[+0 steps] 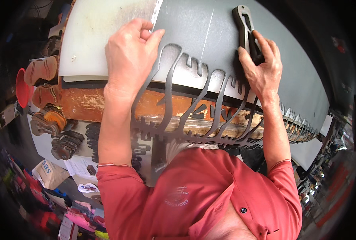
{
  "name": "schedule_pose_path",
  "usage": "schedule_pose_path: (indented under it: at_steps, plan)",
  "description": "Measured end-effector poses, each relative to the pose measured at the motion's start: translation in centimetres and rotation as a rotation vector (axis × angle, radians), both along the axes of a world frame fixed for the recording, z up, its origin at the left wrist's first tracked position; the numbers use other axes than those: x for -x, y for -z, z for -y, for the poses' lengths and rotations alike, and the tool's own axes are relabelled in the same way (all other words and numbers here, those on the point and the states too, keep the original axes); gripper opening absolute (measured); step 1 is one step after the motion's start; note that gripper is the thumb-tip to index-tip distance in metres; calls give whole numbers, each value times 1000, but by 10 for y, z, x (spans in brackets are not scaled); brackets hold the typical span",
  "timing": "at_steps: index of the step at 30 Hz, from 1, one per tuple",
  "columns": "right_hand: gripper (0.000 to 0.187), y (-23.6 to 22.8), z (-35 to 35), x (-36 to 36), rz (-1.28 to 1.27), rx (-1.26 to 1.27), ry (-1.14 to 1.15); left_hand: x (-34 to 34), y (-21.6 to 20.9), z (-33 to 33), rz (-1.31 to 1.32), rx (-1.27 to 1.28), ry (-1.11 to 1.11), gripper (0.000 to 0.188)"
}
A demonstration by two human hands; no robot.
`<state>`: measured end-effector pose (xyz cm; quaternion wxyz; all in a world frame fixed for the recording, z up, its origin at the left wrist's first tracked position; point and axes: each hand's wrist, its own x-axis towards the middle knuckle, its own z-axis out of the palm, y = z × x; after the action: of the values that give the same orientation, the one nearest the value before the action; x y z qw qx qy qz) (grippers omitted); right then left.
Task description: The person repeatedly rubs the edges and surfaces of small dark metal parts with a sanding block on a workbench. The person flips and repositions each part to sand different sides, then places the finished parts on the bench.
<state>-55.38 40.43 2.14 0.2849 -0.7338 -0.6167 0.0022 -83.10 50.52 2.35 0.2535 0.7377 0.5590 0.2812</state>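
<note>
My right hand (264,68) grips a long, narrow metal cutting die (243,20), silver on its rim and dark inside, with a small hole at its far end. The die stands on a large dark grey sheet (222,36). Close to the sheet's white left edge, my left hand (132,56) hovers with loosely curled fingers, thumb apart; nothing shows in it. Long shaped cut-outs run along the sheet's near side, leaving a web of thin strips (168,96) that hangs over the table edge toward my body.
A whitish board (94,36) lies under the sheet on a worn wooden table (82,102). To the left are stacked brown shaped pieces (44,70), a red round container (23,88), dark cut pieces (67,145) and a paper bag (51,175). Dark offcuts (198,112) rest along the wooden edge.
</note>
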Motion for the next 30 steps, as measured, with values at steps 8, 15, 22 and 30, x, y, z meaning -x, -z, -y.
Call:
schedule_pose_path:
  at_steps: [8,15,22,30]
  plan:
    - [57,5,1,-13,51,-30,-65,-8,3,7,-67,-138,-58,31]
    - [83,7,28,-39,-87,60,-311,-6,2,7,-107,-193,-84,32]
    - [73,28,41,-50,-253,-64,-405,0,9,12,20,11,-214,34]
    - [71,14,44,-54,-349,5,-427,-10,-6,21,34,131,-221,29]
